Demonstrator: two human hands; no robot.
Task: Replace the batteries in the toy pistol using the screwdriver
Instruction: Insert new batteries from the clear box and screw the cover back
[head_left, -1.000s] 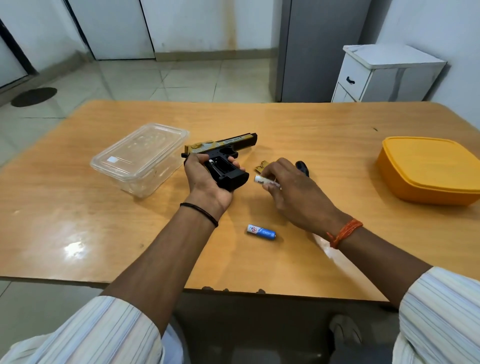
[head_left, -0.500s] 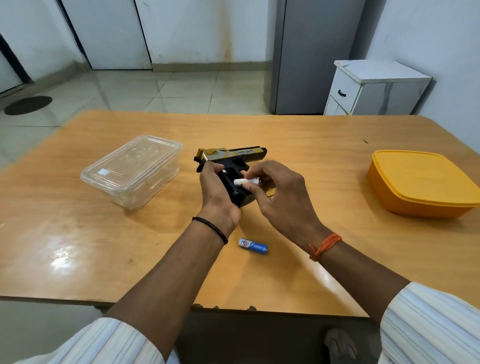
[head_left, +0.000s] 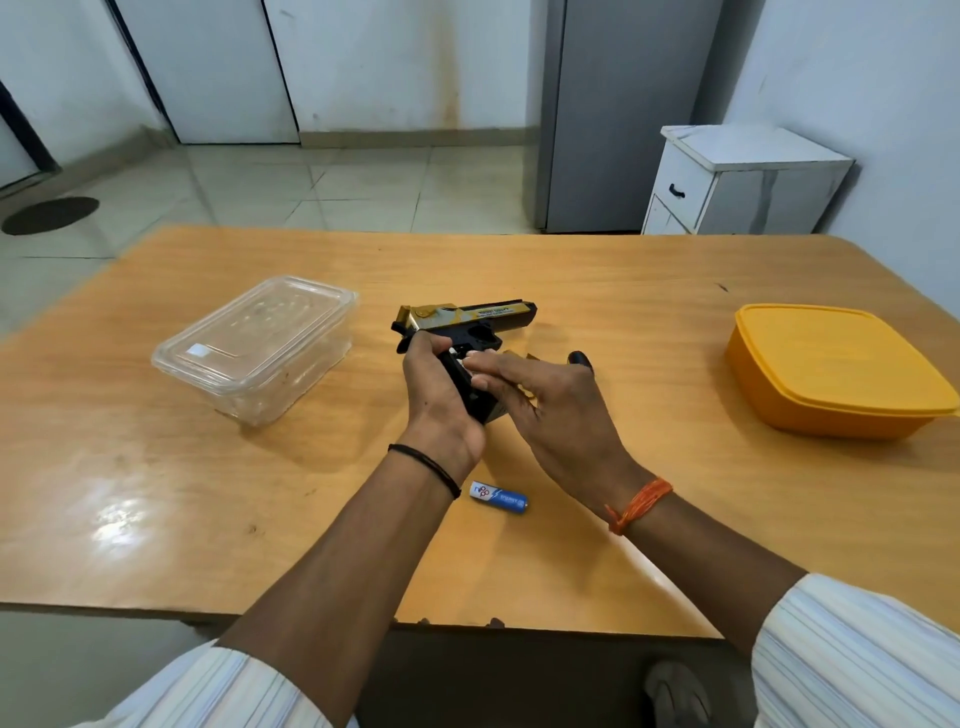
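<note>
Loose battery: a blue and white battery (head_left: 498, 497) lies on the table (head_left: 156, 493) near the front edge, between the two wrists, touched by neither hand.
Left hand: the left hand (head_left: 439, 400) grips the black handle of the toy pistol (head_left: 467, 325), fingers curled round it.
Right hand: the right hand (head_left: 550, 410) lays its fingers on the handle's open side; a bit of white shows at the fingertips, and whether they pinch it I cannot tell.
Toy pistol: mid-table, gold top pointing right.
Behind the right hand: a dark rounded object (head_left: 581, 359), mostly hidden.
Sides: clear plastic box (head_left: 254, 345) at left, yellow lidded container (head_left: 836, 371) at right.
</note>
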